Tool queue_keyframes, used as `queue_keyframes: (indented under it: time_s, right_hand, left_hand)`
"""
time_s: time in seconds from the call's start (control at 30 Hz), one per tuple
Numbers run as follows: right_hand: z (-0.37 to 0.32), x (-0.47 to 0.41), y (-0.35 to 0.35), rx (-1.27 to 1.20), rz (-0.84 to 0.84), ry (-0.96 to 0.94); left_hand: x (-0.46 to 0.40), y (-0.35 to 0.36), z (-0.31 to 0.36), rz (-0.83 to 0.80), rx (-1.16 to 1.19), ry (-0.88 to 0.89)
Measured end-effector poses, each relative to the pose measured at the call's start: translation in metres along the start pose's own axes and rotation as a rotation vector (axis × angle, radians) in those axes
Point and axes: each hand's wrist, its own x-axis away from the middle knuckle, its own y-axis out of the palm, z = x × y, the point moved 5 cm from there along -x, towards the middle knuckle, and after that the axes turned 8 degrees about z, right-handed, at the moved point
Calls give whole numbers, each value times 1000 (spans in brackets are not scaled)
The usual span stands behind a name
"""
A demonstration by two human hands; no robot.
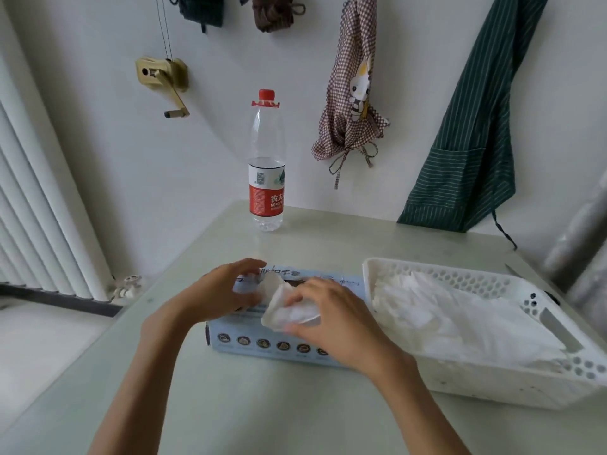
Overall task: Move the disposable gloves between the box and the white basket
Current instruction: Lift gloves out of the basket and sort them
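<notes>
my right hand [331,318] grip pinching a crumpled glove [289,311] over the box [262,343] slot, left hand [223,290] grip loosely spread, steadying box top, white basket [460,379] of gloves touching box, surface's right edge

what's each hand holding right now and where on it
Right hand pinches a crumpled glove at its near end, over the box. Left hand steadies the box top.

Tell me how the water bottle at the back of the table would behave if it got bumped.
The water bottle stands tall and narrow, with water only in its lower part, so it is probably light and apt to tip. Its round body would likely roll once down. The clear plastic looks thin, so it may dent rather than break.
</notes>
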Motion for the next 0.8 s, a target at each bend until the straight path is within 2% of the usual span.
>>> queue_keyframes:
  time_s: [0.1,0.13,0.23,0.37,0.47,0.5,0.57,0.63,0.7,0.73,0.8]
  right_hand:
    - [7,0,-3,-45,22,54]
    - [11,-2,-10,-148,79,114]
    - [29,-2,-45,-420,387,226]
    - [37,0,-47,-477,302,272]
    - [43,1,-47,-525,428,420]
    - [42,0,-44,-553,400,483]
    - [39,0,-33,-624,225,571]
    - [31,2,-25,-598,85,552]
    - [27,2,-26,-421,73,417]
    - [28,0,-30,-341,131,349]
    - [36,-1,-48,-350,367,287]
  left_hand:
    - [1,2,-1,-19,34,-17]
    - [0,2,-3,-18,31,-25]
    - [-1,2,-4,-17,-5,-19]
    - [-1,-3,15,82,116,79]
    - [-2,7,35,118,103,146]
    - [-4,12,38,146,78,146]
    - [-5,18,40,222,25,112]
    - [-8,22,39,281,-6,82]
    - [-9,22,36,317,8,61]
    - [-9,20,32,328,7,42]
    - [-10,16,26,336,-23,19]
